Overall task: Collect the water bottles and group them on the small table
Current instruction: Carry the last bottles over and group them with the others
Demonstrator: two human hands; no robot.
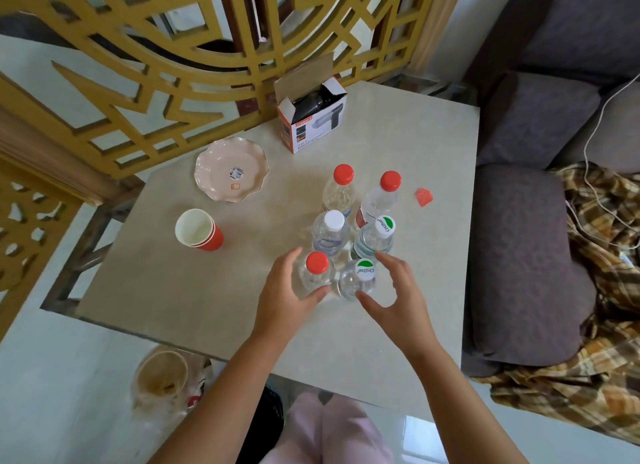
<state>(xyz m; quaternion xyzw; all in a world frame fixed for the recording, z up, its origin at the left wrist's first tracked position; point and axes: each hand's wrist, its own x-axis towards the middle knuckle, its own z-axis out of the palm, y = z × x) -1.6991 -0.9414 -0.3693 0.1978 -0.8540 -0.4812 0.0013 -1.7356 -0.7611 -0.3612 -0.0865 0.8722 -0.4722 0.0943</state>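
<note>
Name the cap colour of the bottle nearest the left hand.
Red cap, on the bottle at the left hand; head view shows it best.

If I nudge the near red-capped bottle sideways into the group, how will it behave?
The near red-capped bottle stands upright, tall and narrow, so a high push would likely tip it into the green-capped neighbour. The table looks smooth, so a low push should slide it. Its clear thin plastic may dent under a hard squeeze.
</note>
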